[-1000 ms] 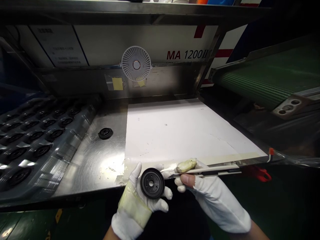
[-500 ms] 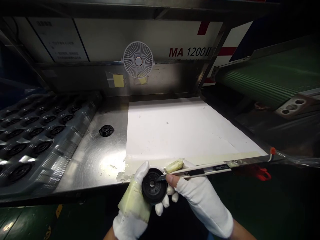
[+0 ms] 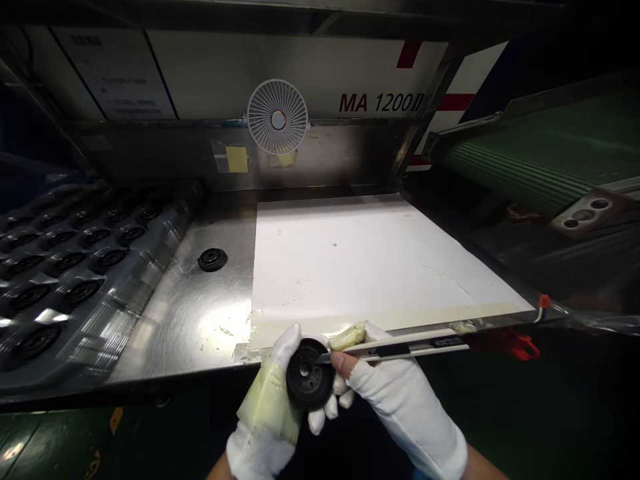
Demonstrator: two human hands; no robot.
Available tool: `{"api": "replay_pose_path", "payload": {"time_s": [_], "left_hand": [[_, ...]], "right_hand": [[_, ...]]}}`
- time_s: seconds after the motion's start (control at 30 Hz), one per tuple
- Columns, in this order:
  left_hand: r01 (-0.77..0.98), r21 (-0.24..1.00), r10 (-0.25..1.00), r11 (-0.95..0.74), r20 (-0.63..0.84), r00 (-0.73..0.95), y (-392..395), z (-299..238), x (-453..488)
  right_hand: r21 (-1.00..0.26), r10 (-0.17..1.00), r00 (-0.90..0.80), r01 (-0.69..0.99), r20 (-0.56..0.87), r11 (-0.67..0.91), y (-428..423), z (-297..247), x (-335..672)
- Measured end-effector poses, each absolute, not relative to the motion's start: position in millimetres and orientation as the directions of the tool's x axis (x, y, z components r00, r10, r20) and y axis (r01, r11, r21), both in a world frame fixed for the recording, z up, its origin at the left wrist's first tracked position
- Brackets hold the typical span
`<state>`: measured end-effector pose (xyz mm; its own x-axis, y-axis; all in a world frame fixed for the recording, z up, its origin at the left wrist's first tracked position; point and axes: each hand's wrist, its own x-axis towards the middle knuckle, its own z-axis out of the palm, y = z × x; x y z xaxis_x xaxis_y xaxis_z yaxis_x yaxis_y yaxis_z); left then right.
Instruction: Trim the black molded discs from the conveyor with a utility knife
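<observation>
My left hand (image 3: 273, 407), in a white glove with yellowish tape round the palm, is closed on a round black rubber part (image 3: 309, 375), held just below the front edge of the steel bench (image 3: 195, 320). My right hand (image 3: 395, 400), also white-gloved, grips a long slim knife (image 3: 400, 348). Its blade tip touches the upper right rim of the black part. The right forefinger wears a taped, yellowish tip (image 3: 349, 335) resting along the blade.
A white sheet (image 3: 360, 260) is taped to the bench. One loose black part (image 3: 212, 259) lies on the bare steel. A clear tray (image 3: 65, 267) of several black parts stands at left. A small white fan (image 3: 277, 117) hangs at the back, a green conveyor (image 3: 540, 160) at right.
My right hand has moved left and brought the knife tip from beside the black part onto its rim. My left hand has tilted the part slightly and shifted right.
</observation>
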<state>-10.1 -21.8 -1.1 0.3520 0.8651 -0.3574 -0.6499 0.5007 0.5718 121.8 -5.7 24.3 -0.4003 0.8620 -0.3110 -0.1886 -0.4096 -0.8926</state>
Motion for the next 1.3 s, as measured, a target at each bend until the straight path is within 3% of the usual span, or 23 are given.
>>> {"api": "replay_pose_path", "payload": {"time_s": [0.73, 0.83, 1.03, 1.3], "left_hand": [[-0.568, 0.654, 0.866, 0.5, -0.364, 0.342, -24.2, 5.8, -7.5], [-0.571, 0.653, 0.867, 0.498, -0.361, 0.344, -23.4, 5.7, -7.9], [-0.587, 0.616, 0.851, 0.526, -0.388, 0.355, -21.1, 2.4, -9.4], [-0.576, 0.636, 0.857, 0.514, -0.386, 0.34, -20.6, 1.3, -7.9]], "right_hand": [[-0.925, 0.845, -0.432, -0.059, -0.315, -0.375, -4.4, 25.3, 129.5], [-0.914, 0.825, -0.47, -0.085, -0.314, -0.396, -3.5, 26.5, 130.8], [-0.89, 0.854, -0.391, -0.156, -0.344, -0.429, -5.2, 27.2, 125.3], [-0.883, 0.84, -0.396, -0.131, -0.37, -0.451, -5.8, 24.1, 125.1]]}}
